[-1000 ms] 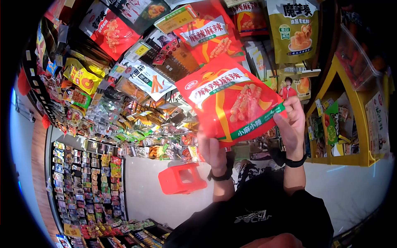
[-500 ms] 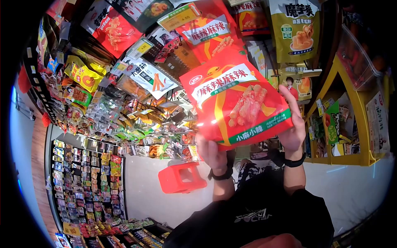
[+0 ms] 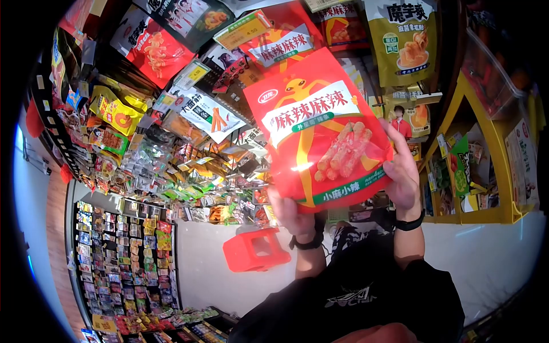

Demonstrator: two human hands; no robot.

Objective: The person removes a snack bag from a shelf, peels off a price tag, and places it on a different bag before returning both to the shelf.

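Note:
A large red snack bag (image 3: 317, 131) with white lettering, a green band and a picture of fried sticks is held up in front of the shelves. My left hand (image 3: 290, 212) grips its lower left corner from beneath. My right hand (image 3: 402, 174) clasps its right edge, fingers partly behind the bag. Both wrists wear black bands. A matching red bag (image 3: 280, 43) hangs on the display just above it.
Racks of hanging snack packets (image 3: 171, 131) fill the left and top. An olive green bag (image 3: 403, 40) hangs at top right. A yellow shelf unit (image 3: 486, 166) stands at right. A red plastic stool (image 3: 254, 250) sits on the pale floor below.
Both hands have lifted the red bag a little higher and turned it more upright, so it now overlaps the matching bag above.

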